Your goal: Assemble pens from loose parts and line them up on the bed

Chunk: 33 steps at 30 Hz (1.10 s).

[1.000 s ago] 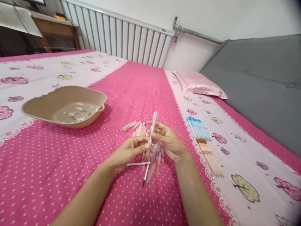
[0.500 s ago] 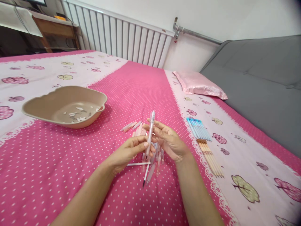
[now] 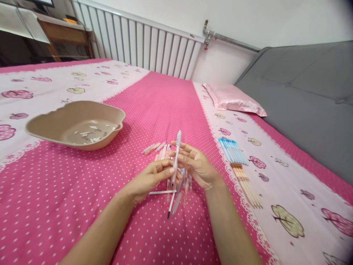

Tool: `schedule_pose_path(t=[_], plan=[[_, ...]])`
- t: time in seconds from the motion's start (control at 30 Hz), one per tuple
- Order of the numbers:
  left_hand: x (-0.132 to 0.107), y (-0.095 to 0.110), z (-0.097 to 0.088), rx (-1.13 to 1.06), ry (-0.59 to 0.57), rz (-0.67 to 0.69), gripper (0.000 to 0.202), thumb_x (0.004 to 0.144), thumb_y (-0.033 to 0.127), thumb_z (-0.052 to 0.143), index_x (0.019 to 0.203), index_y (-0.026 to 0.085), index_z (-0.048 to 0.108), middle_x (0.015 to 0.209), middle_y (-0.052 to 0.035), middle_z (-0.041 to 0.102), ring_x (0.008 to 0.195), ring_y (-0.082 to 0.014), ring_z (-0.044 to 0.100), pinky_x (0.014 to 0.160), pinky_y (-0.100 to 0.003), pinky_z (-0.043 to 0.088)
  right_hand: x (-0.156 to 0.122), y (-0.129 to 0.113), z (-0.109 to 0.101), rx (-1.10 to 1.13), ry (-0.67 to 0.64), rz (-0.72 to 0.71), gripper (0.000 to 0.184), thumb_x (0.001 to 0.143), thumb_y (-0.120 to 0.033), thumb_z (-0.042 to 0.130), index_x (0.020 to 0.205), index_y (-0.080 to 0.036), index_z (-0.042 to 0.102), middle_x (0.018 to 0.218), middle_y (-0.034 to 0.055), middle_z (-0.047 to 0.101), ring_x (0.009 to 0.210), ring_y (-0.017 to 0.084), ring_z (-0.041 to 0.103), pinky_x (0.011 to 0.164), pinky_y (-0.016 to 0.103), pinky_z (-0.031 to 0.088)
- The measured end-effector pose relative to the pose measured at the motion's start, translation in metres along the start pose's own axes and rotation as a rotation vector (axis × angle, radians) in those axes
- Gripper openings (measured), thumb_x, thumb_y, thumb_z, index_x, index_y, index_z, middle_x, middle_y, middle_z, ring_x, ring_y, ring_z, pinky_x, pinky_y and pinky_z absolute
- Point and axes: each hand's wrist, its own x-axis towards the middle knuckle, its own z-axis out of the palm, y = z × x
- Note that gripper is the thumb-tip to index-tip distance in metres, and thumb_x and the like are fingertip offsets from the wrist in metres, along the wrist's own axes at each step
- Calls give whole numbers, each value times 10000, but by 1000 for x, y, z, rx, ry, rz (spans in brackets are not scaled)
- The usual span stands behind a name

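Note:
Both hands hold one pale pink pen (image 3: 177,147) upright over the pink dotted bedspread (image 3: 82,206). My left hand (image 3: 149,179) pinches its lower end. My right hand (image 3: 197,165) grips the barrel higher up with curled fingers. Under the hands lies a loose heap of pink pens and parts (image 3: 176,191), with a thin white refill (image 3: 161,192) and a dark-tipped refill (image 3: 170,208) beside it.
A beige tray (image 3: 55,123) with several small white bits stands at the left. To the right lie a row of blue pens (image 3: 233,151) and a row of orange pens (image 3: 246,184). A pink pillow (image 3: 234,99), a grey headboard (image 3: 303,99) and a radiator (image 3: 143,44) are farther off.
The pen has tilted slightly and its top has shifted a little left. My right fingers have shifted their grip on the barrel. My left hand has stayed in place.

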Motion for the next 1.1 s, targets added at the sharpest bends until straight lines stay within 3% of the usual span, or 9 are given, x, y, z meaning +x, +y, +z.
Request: schedule_pose_path(t=[0.43, 1.1], plan=[[-1, 2, 3, -41, -13, -4, 181, 804, 299, 613, 875, 133, 632, 740, -40, 639, 707, -128, 596, 726, -268, 468, 0, -1, 0, 17, 53, 30, 477, 626, -219, 778, 1063, -181, 590, 830, 15, 644, 557, 61, 516, 462, 171, 467], [4, -1, 1, 24, 94, 39, 201, 688, 285, 728, 686, 120, 612, 617, -15, 640, 559, -92, 565, 581, -217, 433, 1, 2, -2, -22, 108, 36, 456, 586, -227, 810, 1001, -165, 632, 790, 27, 676, 658, 110, 625, 584, 210, 524]])
